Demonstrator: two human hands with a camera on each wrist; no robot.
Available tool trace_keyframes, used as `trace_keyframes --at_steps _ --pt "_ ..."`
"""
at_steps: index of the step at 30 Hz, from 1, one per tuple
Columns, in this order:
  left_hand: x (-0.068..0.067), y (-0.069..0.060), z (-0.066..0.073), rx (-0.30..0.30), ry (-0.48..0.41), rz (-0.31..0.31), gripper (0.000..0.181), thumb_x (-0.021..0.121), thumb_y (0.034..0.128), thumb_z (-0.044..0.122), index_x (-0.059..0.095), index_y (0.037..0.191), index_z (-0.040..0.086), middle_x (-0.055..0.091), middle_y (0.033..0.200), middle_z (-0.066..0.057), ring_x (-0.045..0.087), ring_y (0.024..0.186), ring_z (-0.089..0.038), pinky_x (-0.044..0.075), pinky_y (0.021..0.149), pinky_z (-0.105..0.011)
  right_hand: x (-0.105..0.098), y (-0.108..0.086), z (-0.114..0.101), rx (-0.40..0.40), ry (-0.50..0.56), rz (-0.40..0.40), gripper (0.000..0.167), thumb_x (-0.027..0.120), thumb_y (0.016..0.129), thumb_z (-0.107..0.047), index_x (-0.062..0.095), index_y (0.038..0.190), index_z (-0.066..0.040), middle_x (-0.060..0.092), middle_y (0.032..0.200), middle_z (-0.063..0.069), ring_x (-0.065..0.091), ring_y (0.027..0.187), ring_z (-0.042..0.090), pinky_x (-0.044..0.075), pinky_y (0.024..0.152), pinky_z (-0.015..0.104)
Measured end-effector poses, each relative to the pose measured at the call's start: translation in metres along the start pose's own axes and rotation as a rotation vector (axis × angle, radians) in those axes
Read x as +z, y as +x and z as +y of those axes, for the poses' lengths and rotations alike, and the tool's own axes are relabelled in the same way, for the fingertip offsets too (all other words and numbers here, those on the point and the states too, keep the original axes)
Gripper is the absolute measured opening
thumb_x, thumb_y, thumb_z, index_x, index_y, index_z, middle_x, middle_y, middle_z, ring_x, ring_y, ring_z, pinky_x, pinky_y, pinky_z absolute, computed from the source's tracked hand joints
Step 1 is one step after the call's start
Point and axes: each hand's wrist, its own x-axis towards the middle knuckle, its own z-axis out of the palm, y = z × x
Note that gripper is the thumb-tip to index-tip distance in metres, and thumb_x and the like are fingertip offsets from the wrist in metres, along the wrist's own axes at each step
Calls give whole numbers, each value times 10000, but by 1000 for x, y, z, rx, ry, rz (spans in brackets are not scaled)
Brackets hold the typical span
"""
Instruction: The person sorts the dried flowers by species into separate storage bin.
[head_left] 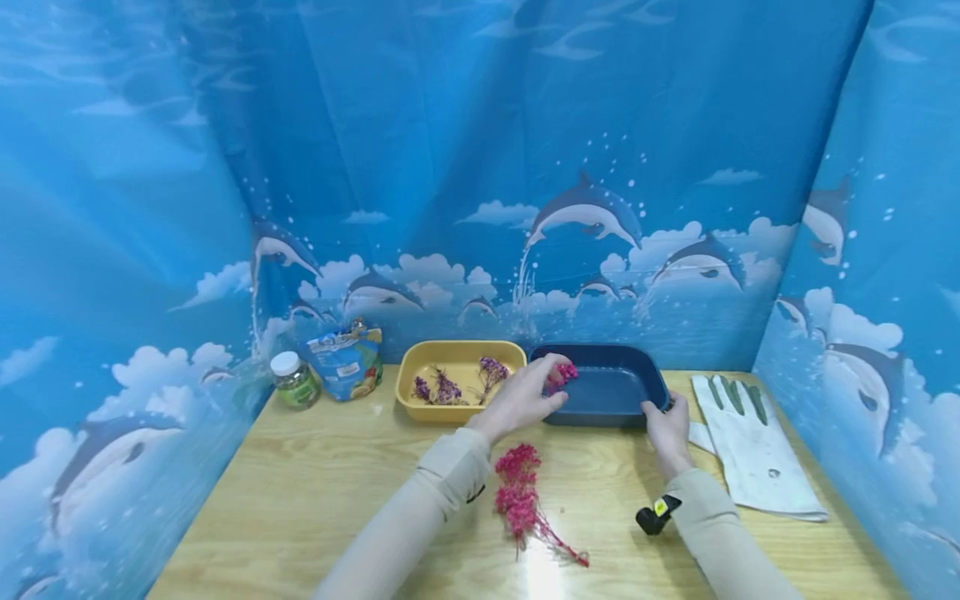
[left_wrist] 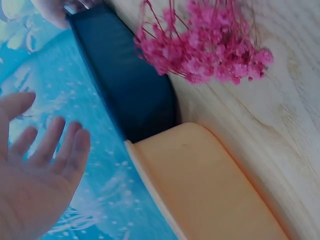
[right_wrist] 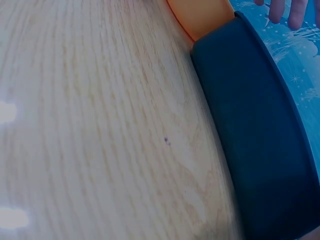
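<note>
Pink blossoms [head_left: 564, 375] show inside the blue tray [head_left: 615, 385] beyond my left hand [head_left: 521, 396], fingers parted, seemingly empty; my right hand [head_left: 669, 432] pinches the blue tray, and I should lift clear gently.

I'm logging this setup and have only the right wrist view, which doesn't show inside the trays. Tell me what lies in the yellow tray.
Observer: From the head view, the yellow tray holds sprigs of purple flowers.
Operator: Now the dark blue tray; report what shows at its left end.
Observer: A bit of pink blossom shows there, beside the fingertips of the left hand.
Operator: Last, report any flowers outside the trays.
Observer: A bunch of pink flowers lies on the table, in front of the trays.
</note>
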Motion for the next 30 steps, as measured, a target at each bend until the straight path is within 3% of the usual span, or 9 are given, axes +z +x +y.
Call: trace_keyframes --at_steps 4,8,11,15,24,30 --pt "1 -14 9 119 65 -138 500 667 1041 327 505 1512 279 643 1422 9 634 1315 -175 559 1094 -326 0 2 -2 -2 -8 -6 669 456 1063 -104 143 1633 51 273 1653 347 330 1538 466 375 1252 562" --pt "7 -30 15 216 165 -225 606 656 1039 377 409 1591 333 639 1433 12 630 1311 -154 558 1094 -325 0 2 -2 -2 -6 -5 672 462 1067 -108 141 1636 46 262 1661 346 324 1543 469 372 1258 570" --pt "13 -41 17 247 230 -271 640 641 1035 434 375 1613 367 610 1475 43 606 1342 -151 546 1115 -350 0 1 -1 1 -5 -13 674 461 1078 -121 128 1642 36 239 1675 342 306 1554 479 358 1268 586" --pt "20 -57 19 282 332 -330 580 634 1022 494 454 1561 379 572 1520 90 571 1393 -142 513 1162 -381 0 0 1 11 -5 -13 678 471 1084 -140 125 1644 27 233 1683 332 301 1558 475 348 1277 582" --pt "23 -91 26 399 596 -491 453 665 974 561 605 1399 419 626 1355 135 594 1240 -83 535 1050 -251 -3 1 3 11 -12 -16 680 471 1087 -157 124 1642 28 246 1677 337 318 1548 478 364 1256 588" --pt "24 -105 29 381 658 -516 537 733 902 613 598 1395 450 622 1344 161 582 1192 -66 539 1007 -245 -1 1 3 13 -14 -12 671 463 1088 -158 129 1637 36 261 1669 342 355 1525 464 399 1221 573"
